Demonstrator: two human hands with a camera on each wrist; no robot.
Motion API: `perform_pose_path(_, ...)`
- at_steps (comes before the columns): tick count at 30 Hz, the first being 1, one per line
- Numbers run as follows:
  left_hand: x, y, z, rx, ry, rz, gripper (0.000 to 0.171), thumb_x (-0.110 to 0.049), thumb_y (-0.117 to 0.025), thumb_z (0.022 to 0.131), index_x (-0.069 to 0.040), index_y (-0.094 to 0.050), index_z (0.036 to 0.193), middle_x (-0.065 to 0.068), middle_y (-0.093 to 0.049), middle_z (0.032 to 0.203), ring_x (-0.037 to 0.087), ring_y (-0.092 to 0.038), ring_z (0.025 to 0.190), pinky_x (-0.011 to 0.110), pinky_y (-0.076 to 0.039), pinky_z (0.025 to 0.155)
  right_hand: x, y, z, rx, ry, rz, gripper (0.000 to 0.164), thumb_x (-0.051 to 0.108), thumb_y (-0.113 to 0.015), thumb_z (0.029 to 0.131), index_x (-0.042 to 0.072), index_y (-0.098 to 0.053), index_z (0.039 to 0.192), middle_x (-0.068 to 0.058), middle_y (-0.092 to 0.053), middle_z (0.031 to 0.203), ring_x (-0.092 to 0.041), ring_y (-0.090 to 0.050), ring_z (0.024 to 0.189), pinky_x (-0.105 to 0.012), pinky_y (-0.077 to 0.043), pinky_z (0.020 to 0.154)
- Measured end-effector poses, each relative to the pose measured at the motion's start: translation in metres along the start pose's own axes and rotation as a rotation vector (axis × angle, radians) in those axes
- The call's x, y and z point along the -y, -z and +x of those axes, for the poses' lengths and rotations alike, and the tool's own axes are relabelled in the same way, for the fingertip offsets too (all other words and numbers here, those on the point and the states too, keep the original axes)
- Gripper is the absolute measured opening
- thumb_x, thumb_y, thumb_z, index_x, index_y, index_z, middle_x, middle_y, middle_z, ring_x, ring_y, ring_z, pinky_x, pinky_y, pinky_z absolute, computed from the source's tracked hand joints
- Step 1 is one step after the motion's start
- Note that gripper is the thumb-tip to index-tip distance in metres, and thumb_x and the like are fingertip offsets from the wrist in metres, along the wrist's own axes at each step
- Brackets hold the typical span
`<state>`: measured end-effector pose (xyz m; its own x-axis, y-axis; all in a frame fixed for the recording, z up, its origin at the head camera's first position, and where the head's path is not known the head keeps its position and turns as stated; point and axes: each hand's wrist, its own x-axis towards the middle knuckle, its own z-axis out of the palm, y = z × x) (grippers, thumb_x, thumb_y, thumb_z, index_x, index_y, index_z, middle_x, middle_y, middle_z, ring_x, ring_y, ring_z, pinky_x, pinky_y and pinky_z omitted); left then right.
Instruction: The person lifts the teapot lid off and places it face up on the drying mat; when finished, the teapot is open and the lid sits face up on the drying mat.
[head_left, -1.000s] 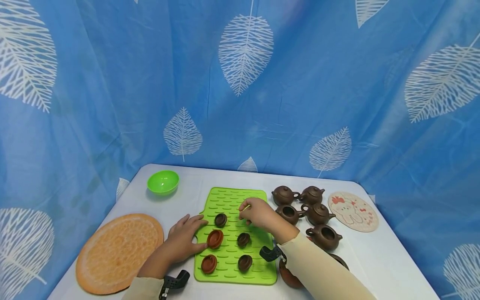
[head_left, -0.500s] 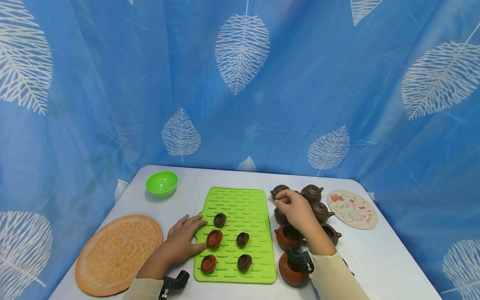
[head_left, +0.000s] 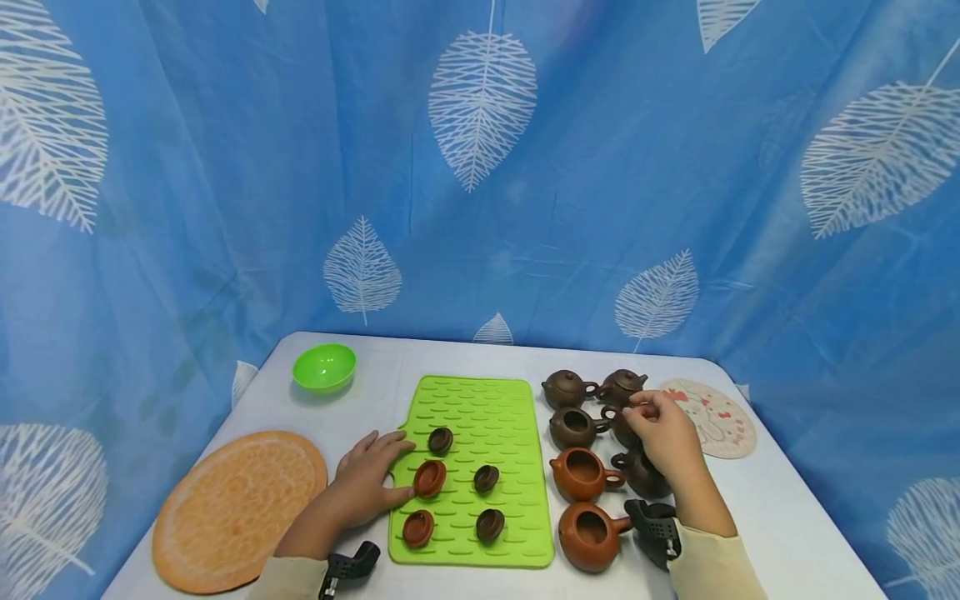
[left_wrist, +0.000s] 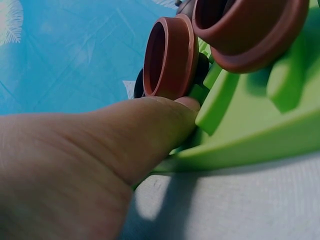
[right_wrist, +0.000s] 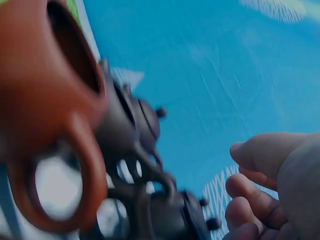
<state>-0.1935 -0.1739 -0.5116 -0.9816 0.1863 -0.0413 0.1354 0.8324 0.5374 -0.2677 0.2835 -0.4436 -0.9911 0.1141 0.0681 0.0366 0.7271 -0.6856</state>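
Note:
My left hand (head_left: 369, 477) lies with spread fingers on the left edge of the green ribbed mat (head_left: 472, 396). Its thumb is right beside a reddish-brown teapot lid (head_left: 430, 478); another reddish lid (head_left: 417, 528) lies nearer. Dark lids (head_left: 440, 440) stand tilted elsewhere on the mat. My right hand (head_left: 667, 429) hovers at a lidded dark teapot (head_left: 621, 427), partly covering it, fingers loosely bent. In the right wrist view, nothing shows between the thumb and fingers. Lidless stand a dark teapot (head_left: 575, 427) and two reddish teapots (head_left: 581, 473).
Two lidded dark teapots (head_left: 567, 387) stand at the back. More dark teapots are partly hidden under the right hand and wrist. A green bowl (head_left: 324, 367) is at the back left, an orange round mat (head_left: 240, 508) at the left, a round bunny coaster (head_left: 723, 425) at the right.
My right hand has moved right from over the green mat, past the left row of teapots, to the right row. The left hand stays in place.

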Motion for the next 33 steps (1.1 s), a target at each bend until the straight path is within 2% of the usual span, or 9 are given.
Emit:
perform_pose_path(4,0.001,-0.001,-0.001,-0.013,-0.001,0.002,0.070,-0.042,-0.085,0.086,-0.024,-0.058,0.148,0.003,-0.042,0.165,0.048,-0.022,0.156,0.076,-0.018,0.119,-0.012,0.005,0.003,-0.014,-0.058,0.007,0.043,0.030,-0.065,0.104,0.003,-0.059,0.136,-0.018,-0.067,0.114,-0.033,-0.063,0.103,-0.043,-0.049,0.079)
perform_pose_path(9,0.001,0.000,-0.001,-0.014,-0.003,-0.001,0.069,-0.042,-0.085,0.087,-0.024,-0.057,0.148,0.003,-0.041,0.166,0.048,-0.021,0.156,0.076,-0.017,0.120,-0.018,0.006,0.004,-0.019,-0.140,0.013,0.049,0.030,-0.063,0.104,0.002,-0.055,0.143,-0.019,-0.064,0.116,-0.034,-0.060,0.103,-0.040,-0.051,0.077)
perform_pose_path(14,0.001,0.001,-0.001,-0.016,-0.012,0.001,0.069,-0.041,-0.085,0.087,-0.023,-0.057,0.148,0.005,-0.041,0.166,0.050,-0.022,0.156,0.077,-0.018,0.119,-0.022,0.004,0.005,-0.006,-0.162,0.000,0.046,0.028,-0.062,0.105,0.002,-0.057,0.143,-0.019,-0.062,0.114,-0.033,-0.058,0.099,-0.039,-0.050,0.075)
perform_pose_path(17,0.001,0.000,-0.001,-0.011,-0.013,0.000,0.069,-0.041,-0.085,0.087,-0.024,-0.058,0.148,0.005,-0.041,0.166,0.049,-0.022,0.156,0.077,-0.018,0.119,-0.025,0.004,0.004,0.009,-0.165,-0.007,0.050,0.027,-0.060,0.106,0.003,-0.054,0.149,-0.020,-0.062,0.116,-0.034,-0.058,0.101,-0.041,-0.051,0.076)
perform_pose_path(21,0.001,0.000,0.001,-0.003,-0.012,-0.002,0.069,-0.042,-0.085,0.087,-0.024,-0.058,0.148,0.004,-0.041,0.166,0.049,-0.022,0.156,0.077,-0.018,0.119,-0.026,0.004,0.003,0.037,-0.164,-0.014,0.057,0.027,-0.059,0.106,0.003,-0.046,0.156,-0.024,-0.062,0.124,-0.038,-0.059,0.108,-0.050,-0.053,0.083)
perform_pose_path(25,0.002,0.000,0.003,-0.001,-0.022,0.000,0.069,-0.042,-0.085,0.088,-0.023,-0.057,0.148,0.004,-0.041,0.166,0.049,-0.022,0.156,0.077,-0.018,0.119,-0.025,0.004,0.003,0.066,-0.173,-0.018,0.055,0.026,-0.059,0.106,0.004,-0.048,0.155,-0.026,-0.061,0.128,-0.041,-0.058,0.112,-0.056,-0.054,0.087)
perform_pose_path(33,0.006,0.002,0.004,0.002,-0.022,0.003,0.069,-0.043,-0.084,0.088,-0.024,-0.057,0.148,0.003,-0.040,0.166,0.049,-0.022,0.156,0.076,-0.019,0.119,-0.021,0.001,0.004,0.018,-0.201,0.052,0.045,0.025,-0.059,0.106,0.004,-0.053,0.146,-0.023,-0.059,0.119,-0.036,-0.058,0.104,-0.043,-0.051,0.078)
